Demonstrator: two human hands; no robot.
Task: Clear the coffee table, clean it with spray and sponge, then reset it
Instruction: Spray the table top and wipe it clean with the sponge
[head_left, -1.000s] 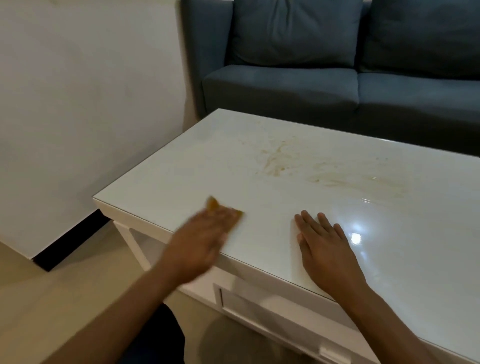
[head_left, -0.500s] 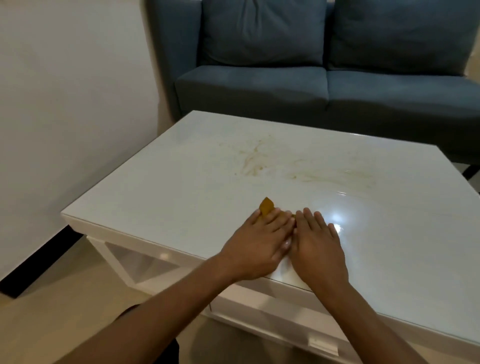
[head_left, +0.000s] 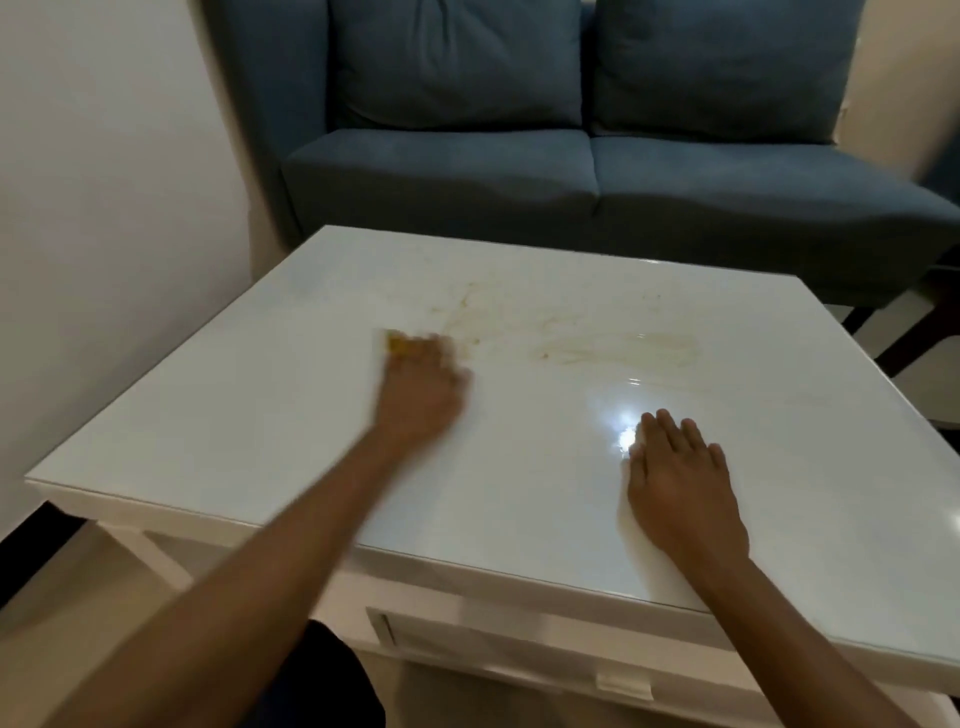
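The white glossy coffee table (head_left: 260, 415) fills the middle of the view. Brownish smears (head_left: 613, 348) streak its far centre. My left hand (head_left: 421, 389), blurred by motion, presses a yellow sponge (head_left: 397, 343) onto the top at the left end of the smears; only a corner of the sponge shows past my fingers. My right hand (head_left: 675, 483) lies flat, palm down and fingers apart, on the near right of the top beside a bright light reflection. No spray bottle is in view.
A blue two-seat sofa (head_left: 571, 171) stands right behind the table. A pale wall (head_left: 104, 208) runs along the left, close to the table's left edge. A drawer front (head_left: 519, 654) sits under the near edge. Beige floor shows at the lower left.
My left hand has swept the sponge from beside my right hand near the front edge out to the far left, up to the smears. My right hand stays flat on the table.
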